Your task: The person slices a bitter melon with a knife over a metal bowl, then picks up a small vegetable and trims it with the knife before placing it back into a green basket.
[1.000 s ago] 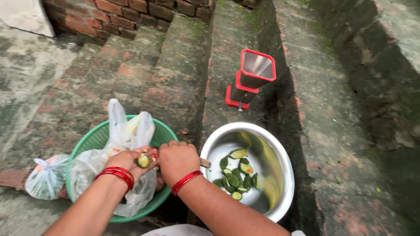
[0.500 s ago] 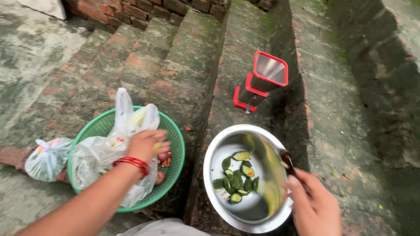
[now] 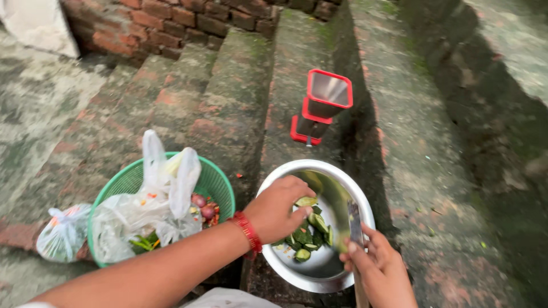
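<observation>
My left hand (image 3: 278,208) and the knife (image 3: 355,225) in my right hand (image 3: 381,274) crowd the steel bowl (image 3: 337,274). Green basket (image 3: 216,181) sits just beside; red-rimmed funnel thing (image 3: 323,102) stands well beyond, bare step between.

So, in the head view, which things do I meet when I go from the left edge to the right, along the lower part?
Small knotted plastic bag → green basket → left hand → steel bowl → right hand holding a knife.

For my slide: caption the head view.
Left hand over vegetable slices in steel bowl; right hand holds knife.
</observation>
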